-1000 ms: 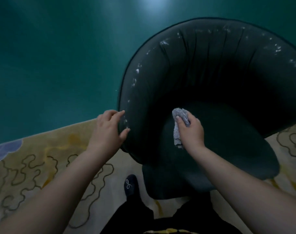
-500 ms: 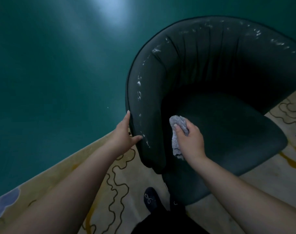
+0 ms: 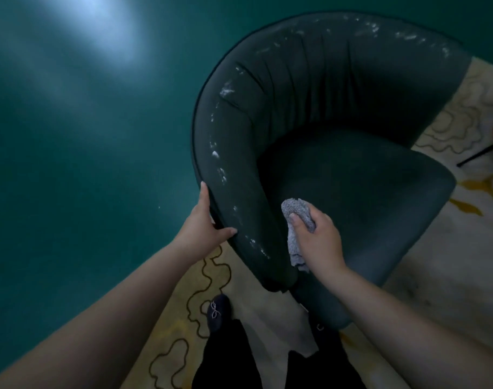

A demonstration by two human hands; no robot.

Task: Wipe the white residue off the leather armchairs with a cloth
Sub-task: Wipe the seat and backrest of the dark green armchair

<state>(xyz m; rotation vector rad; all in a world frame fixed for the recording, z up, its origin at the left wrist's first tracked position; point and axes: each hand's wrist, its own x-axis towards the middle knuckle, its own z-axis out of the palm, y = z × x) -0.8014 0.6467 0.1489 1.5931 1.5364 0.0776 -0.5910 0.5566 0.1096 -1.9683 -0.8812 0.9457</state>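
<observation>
A dark green leather armchair (image 3: 338, 113) with a curved back fills the upper right of the view. White residue (image 3: 221, 169) flecks its near left arm and the top rim at the far right. My left hand (image 3: 203, 226) grips the outer edge of the near arm, thumb on top and fingers behind the rim. My right hand (image 3: 318, 240) holds a bunched grey cloth (image 3: 297, 217) against the inner side of that arm, just above the seat.
The chair stands partly on a cream rug (image 3: 436, 276) with dark and yellow wavy lines; shiny teal floor (image 3: 85, 164) lies to the left. My dark shoe (image 3: 218, 313) and black trousers are below the chair. A red object with a thin black leg (image 3: 478, 155) is at the right edge.
The chair has turned, its open front swinging round to the right. My left hand moved from resting over the arm's top to gripping its outer edge. The cloth hand stayed on the inner arm.
</observation>
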